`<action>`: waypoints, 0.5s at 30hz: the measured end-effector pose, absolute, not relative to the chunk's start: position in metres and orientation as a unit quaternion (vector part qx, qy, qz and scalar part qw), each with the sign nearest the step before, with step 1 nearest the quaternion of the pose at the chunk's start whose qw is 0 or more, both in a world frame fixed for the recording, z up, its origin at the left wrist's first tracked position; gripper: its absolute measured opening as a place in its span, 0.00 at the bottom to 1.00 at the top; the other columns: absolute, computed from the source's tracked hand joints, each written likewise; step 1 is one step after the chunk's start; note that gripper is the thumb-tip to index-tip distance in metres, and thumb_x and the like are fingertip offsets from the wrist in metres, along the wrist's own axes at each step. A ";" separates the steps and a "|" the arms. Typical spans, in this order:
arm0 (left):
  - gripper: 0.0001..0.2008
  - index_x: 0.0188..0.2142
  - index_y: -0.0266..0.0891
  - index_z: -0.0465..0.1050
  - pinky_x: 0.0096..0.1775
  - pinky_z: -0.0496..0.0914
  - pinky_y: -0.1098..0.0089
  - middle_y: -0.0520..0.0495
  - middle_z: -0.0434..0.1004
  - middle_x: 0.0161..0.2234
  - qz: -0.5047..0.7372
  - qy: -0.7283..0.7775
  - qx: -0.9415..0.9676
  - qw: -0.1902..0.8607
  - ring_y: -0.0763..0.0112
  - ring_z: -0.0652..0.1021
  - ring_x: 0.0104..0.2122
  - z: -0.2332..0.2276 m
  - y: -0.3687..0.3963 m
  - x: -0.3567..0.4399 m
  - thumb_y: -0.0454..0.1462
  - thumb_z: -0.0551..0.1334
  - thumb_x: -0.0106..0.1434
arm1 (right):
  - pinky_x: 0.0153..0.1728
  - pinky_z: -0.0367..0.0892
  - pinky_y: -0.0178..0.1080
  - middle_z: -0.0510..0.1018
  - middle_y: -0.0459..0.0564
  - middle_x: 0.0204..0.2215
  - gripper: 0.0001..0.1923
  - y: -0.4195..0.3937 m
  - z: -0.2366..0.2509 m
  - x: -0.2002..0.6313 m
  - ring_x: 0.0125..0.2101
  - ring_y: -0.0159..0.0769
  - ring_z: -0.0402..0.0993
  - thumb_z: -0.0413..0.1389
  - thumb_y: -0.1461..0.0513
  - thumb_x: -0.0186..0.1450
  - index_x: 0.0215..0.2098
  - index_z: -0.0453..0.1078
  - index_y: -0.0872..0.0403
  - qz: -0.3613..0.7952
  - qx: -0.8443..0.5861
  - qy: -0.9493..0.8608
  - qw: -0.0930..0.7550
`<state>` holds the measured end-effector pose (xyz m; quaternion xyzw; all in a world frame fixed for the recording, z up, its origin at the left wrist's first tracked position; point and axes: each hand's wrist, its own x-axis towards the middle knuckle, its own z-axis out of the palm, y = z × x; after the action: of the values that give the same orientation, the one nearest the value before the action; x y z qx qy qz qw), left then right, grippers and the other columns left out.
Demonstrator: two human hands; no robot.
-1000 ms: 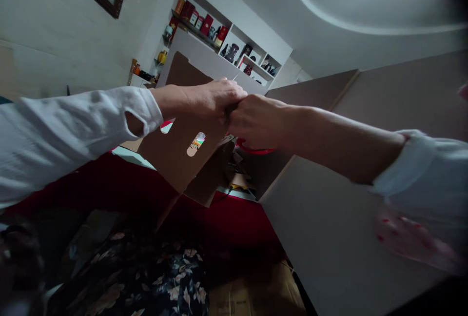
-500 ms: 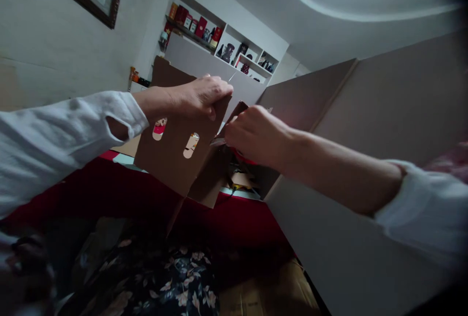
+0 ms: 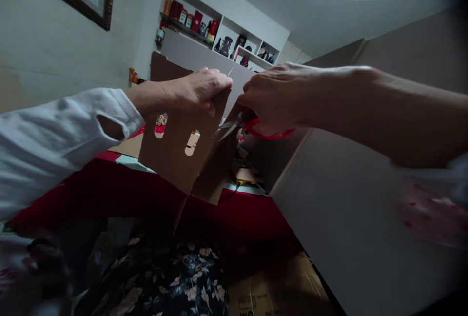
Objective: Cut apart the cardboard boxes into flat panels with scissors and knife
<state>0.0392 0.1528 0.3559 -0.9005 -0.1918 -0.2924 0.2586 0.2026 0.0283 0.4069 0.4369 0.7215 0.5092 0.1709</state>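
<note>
My left hand (image 3: 199,89) is closed on the upper edge of a brown piece of cardboard (image 3: 171,152), which hangs raised in front of me. Two rounded slots pierce its large panel, and a fold or corner runs down to a narrower panel on the right. In my right hand (image 3: 272,99) is a pair of scissors (image 3: 252,126) with red handles. The blades are spread and lie against the cardboard right of my left hand, near a gap at the top edge. My right fingers are partly hidden behind the hand.
Behind the cardboard is a table with a red cloth (image 3: 120,189). A floral black fabric (image 3: 183,277) lies across the bottom, beside a cardboard box (image 3: 270,286). Shelves (image 3: 190,33) with boxes and vases are on the far wall. A grey panel (image 3: 321,208) stands at the right.
My right hand has risen and turned, and the red handles and open blades now show plainly. My left hand stays on the cardboard edge. The view has shifted slightly.
</note>
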 end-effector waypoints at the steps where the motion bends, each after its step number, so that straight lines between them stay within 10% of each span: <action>1: 0.13 0.35 0.41 0.61 0.41 0.59 0.66 0.48 0.65 0.34 -0.289 -0.198 -0.901 0.256 0.64 0.65 0.37 0.356 0.148 0.041 0.32 0.63 0.53 | 0.28 0.57 0.42 0.80 0.50 0.24 0.15 0.027 0.405 0.200 0.28 0.39 0.76 0.65 0.53 0.54 0.29 0.79 0.58 0.515 0.428 0.716 0.197; 15: 0.12 0.33 0.40 0.61 0.43 0.59 0.65 0.45 0.70 0.36 -0.299 -0.166 -0.904 0.257 0.61 0.67 0.38 0.353 0.144 0.043 0.30 0.63 0.50 | 0.30 0.57 0.44 0.82 0.58 0.30 0.10 0.039 0.404 0.186 0.33 0.43 0.78 0.58 0.64 0.58 0.23 0.74 0.64 0.482 0.320 0.758 0.302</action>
<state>0.0429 0.1437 0.3532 -0.9042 -0.1656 -0.2985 0.2567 0.1864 0.0390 0.4038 0.3197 0.7579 0.4820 0.3017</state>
